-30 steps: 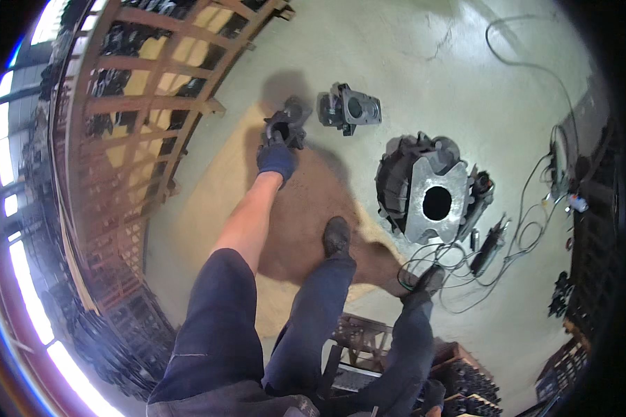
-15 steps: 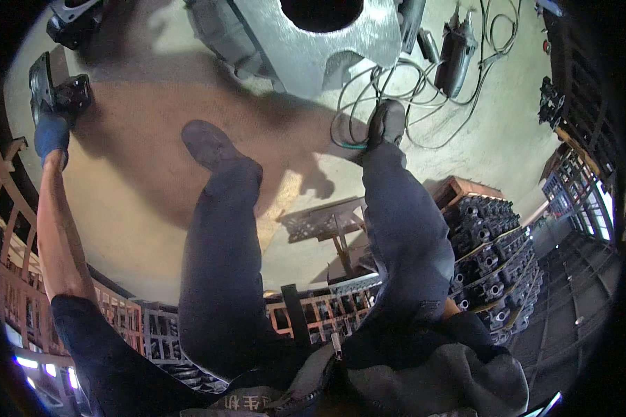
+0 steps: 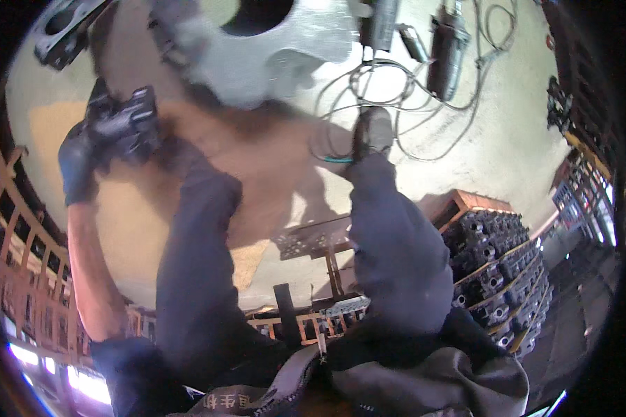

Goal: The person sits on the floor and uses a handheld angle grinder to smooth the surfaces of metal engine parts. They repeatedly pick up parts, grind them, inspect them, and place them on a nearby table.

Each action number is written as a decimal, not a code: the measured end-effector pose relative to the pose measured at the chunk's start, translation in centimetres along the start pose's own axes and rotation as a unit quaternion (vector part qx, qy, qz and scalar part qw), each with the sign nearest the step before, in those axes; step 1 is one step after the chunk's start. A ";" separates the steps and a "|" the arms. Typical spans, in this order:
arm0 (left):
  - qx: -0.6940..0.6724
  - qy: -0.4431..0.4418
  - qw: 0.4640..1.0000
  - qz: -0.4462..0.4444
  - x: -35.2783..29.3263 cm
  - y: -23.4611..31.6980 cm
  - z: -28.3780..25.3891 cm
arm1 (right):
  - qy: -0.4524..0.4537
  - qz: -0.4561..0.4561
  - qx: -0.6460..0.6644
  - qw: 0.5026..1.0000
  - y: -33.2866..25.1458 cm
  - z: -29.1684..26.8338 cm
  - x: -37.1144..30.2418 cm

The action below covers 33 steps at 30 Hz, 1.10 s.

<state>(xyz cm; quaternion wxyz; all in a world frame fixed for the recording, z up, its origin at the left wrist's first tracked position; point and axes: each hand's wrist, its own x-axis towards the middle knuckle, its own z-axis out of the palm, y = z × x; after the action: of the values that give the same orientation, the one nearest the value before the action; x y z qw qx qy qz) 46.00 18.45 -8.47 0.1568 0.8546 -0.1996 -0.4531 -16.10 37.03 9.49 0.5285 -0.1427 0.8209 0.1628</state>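
Observation:
My left hand [image 3: 80,163], in a dark blue work glove, is closed on a dark metal casting [image 3: 126,128] with a blocky, uneven shape. The casting is raised beside my left foot and hides most of that shoe. My fingers are partly covered by the part and a little blurred. My right hand is out of sight; only its dark sleeve [image 3: 469,337] shows beside my right thigh. Ahead of me stands a big silver-grey metal piece [image 3: 292,59] with a large round opening. Another dark casting [image 3: 62,35] lies at the far left.
Looped grey cables [image 3: 386,83] lie by my right shoe [image 3: 374,128]. Past them is a cylindrical grey power tool [image 3: 448,59]. Stacked dark castings [image 3: 497,254] rise on the right. Rust-brown metal racks [image 3: 38,299] stand at the left and behind me.
My left hand has brought the casting up off the floor, rightward and nearer to my left leg. The view has shifted slightly, and the bit of right wrist seen before is hidden.

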 end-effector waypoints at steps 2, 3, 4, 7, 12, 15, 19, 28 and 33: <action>0.012 0.004 0.998 0.060 -0.3 0.1 0.0 | -0.009 0.020 0.018 1.000 1.5 0.4 -0.3; 0.018 0.005 0.996 0.089 -0.5 0.3 -0.1 | -0.015 0.025 0.024 0.999 1.8 0.5 -0.3; -0.005 0.005 0.996 0.090 -0.9 1.3 0.3 | -0.019 0.034 0.034 0.999 2.2 0.8 -0.5; 0.081 0.029 0.994 0.061 -3.5 6.5 0.5 | -0.030 0.029 0.048 0.998 1.7 0.5 1.0; 0.150 0.160 0.969 0.113 -9.1 11.7 -0.6 | -0.063 -0.020 0.048 0.997 0.2 0.3 5.9; 0.099 0.174 0.964 0.173 -10.0 12.8 1.1 | -0.041 -0.078 0.040 0.995 -2.0 -1.2 10.7; 0.064 0.246 0.958 0.135 -19.1 17.6 0.2 | -0.040 -0.218 0.009 0.975 -8.6 -4.8 16.9; -0.136 0.183 0.934 0.275 -35.4 22.1 2.4 | -0.102 -0.691 -0.129 0.703 -30.1 -10.4 4.6; 0.122 0.267 0.707 0.644 -36.9 22.6 4.1 | -0.114 -0.832 -0.205 0.503 -29.2 -9.3 -11.2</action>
<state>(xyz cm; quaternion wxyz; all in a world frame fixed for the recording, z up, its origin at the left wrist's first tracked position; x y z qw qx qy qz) 19.20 16.28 25.72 0.3514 0.6153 -0.7049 0.0332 -7.42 7.38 19.91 0.4659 -0.8441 0.2010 -0.1732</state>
